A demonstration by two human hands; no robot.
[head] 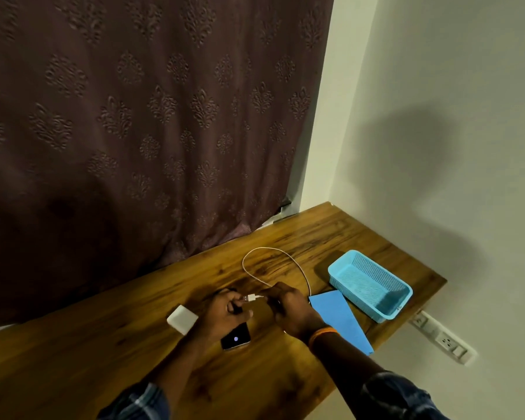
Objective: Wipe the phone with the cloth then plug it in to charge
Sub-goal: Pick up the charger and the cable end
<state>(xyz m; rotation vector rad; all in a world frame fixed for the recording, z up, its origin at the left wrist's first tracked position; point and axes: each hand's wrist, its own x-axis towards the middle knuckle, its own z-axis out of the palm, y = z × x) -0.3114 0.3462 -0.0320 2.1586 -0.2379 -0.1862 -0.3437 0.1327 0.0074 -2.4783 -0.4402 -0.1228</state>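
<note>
Head view, wooden surface (134, 344) in a room corner, dark patterned curtain (134, 116) far left, pale wall right. Left hand (222, 313) lies over the far end of the phone (236, 339), grip closed on it; the phone's near end shows a dark screen with a small lit dot. Right hand (288, 304) pinches the white cable (273, 253) just behind its plug (252, 297), grip closed on it, plug tip at the left hand's fingers. Cannot tell if the plug is seated in the phone. Cable loops far across the surface and comes back behind the right hand. White charger block (182, 319) sits just left of the left hand. Blue cloth (340, 319) lies flat, near right, partly under the right wrist, orange band (322, 336) on that wrist. Light blue mesh basket (370, 283) stands right of the cloth, touching its far corner, nothing inside. Wall socket strip (443, 338) below the surface edge, right.
</note>
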